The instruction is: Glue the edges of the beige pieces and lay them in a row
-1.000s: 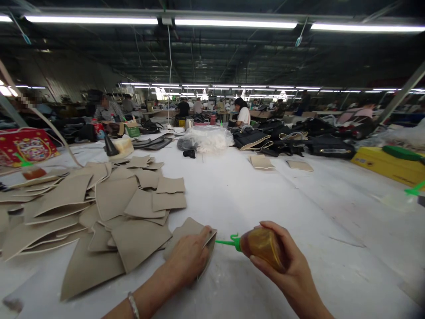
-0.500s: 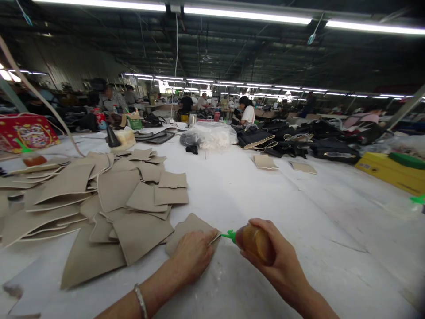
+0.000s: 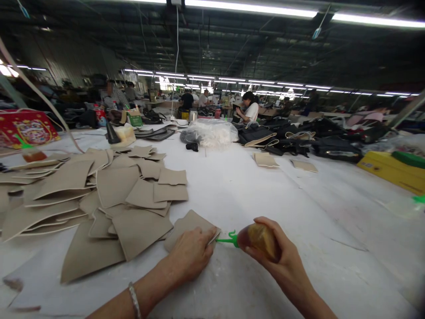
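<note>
My right hand [image 3: 282, 257] is wrapped round a glue bottle [image 3: 258, 239] of amber liquid, tipped on its side. Its green nozzle [image 3: 229, 239] points left, with the tip at the right edge of a taupe leather piece [image 3: 186, 222]. My left hand [image 3: 194, 252] grips that piece near the same edge, index finger on top and the other fingers curled; the thumb is mostly hidden. To the left, a loose heap of similar leather pieces [image 3: 142, 230] overlaps on the white table [image 3: 232, 195].
A second glue bottle [image 3: 32, 153] stands at far left before a red box [image 3: 29, 128]. Behind are a plastic bag [image 3: 212, 133] and dark bag parts [image 3: 259, 135]. Two small pieces [image 3: 265, 160] lie back right, near a yellow box [image 3: 392, 170]. A person [image 3: 249, 108] sits farther off.
The nozzle tip has shifted slightly left and down along the edge of the leather piece. My left hand holds nearly the same place.
</note>
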A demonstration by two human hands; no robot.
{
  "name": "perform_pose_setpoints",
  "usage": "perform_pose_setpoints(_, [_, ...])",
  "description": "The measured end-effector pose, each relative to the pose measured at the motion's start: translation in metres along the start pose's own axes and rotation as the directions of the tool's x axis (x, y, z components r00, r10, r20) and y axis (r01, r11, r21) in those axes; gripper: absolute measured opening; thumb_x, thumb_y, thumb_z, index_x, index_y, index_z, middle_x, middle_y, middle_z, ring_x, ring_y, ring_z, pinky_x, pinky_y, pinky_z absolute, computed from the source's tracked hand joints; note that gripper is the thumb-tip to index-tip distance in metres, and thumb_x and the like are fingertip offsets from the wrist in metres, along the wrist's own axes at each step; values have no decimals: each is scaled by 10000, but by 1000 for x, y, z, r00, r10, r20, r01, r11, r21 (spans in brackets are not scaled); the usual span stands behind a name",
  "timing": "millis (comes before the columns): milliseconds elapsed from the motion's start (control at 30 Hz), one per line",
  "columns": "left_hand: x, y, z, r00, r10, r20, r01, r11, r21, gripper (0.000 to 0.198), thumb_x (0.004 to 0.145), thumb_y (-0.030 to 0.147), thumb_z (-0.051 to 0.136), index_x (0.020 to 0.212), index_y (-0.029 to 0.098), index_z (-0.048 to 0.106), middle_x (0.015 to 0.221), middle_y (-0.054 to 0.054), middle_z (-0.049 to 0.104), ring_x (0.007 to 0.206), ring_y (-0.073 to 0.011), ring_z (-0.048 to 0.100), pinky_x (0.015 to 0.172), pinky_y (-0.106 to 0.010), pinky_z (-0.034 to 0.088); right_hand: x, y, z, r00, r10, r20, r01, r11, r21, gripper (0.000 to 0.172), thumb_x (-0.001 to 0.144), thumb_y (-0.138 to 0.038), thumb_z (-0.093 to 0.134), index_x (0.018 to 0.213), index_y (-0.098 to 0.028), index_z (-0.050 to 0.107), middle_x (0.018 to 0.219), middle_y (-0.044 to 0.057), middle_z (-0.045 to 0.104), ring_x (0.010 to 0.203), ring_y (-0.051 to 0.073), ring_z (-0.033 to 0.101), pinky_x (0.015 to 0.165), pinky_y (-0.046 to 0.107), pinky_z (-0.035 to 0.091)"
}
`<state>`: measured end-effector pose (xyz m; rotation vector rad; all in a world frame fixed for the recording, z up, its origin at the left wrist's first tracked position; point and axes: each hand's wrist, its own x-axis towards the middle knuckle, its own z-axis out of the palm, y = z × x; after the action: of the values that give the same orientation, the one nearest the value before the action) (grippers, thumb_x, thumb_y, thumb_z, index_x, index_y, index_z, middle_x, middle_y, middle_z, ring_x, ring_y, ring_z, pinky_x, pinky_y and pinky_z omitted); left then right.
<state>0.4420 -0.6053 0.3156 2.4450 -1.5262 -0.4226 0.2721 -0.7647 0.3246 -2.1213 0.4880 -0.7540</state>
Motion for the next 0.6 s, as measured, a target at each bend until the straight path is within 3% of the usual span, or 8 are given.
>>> perform_pose_setpoints(133, [-2, 0, -2, 1000, -9, 21, 9, 1000, -2, 484, 882, 285, 314, 1354, 352, 402, 960, -73, 618, 860, -245, 619, 766, -352, 455, 0, 1, -2, 999, 21, -34, -20, 1000, 17, 452, 774, -387, 694, 1149, -278, 468, 1073, 13, 530, 926, 213, 550, 832, 315, 432])
perform_pose_setpoints(300, [-6, 0, -3, 999, -16, 37, 16, 1000, -20, 506, 882, 281, 300, 1379, 344, 369, 964, -75, 607, 878, -249, 613, 792, -359, 448, -4, 3, 0, 996, 73, 49, -78, 992, 96, 469, 773, -404, 692, 1161, -274, 463, 1025, 11, 551, 852, 207, 568, 766, 302, 449])
perform_pose_setpoints(467, [-9, 1, -5, 998, -21, 53, 22, 1000, -18, 518, 882, 264, 280, 1389, 339, 359, 970, -77, 597, 872, -247, 613, 788, -353, 447, -8, 2, 0, 995, 98, -12, -96, 990, 107, 456, 767, -406, 699, 1140, -268, 477, 1015, 8, 554, 863, 207, 568, 774, 293, 444])
perform_pose_setpoints(600, [-10, 1, -6, 998, -20, 63, 21, 1000, -20, 524, 890, 279, 274, 1408, 334, 330, 976, -74, 588, 865, -239, 609, 786, -343, 444, -14, -1, 2, 990, 89, 107, -106, 980, 167, 475, 760, -395, 706, 1155, -279, 469, 1004, -1, 567, 843, 198, 575, 744, 272, 454])
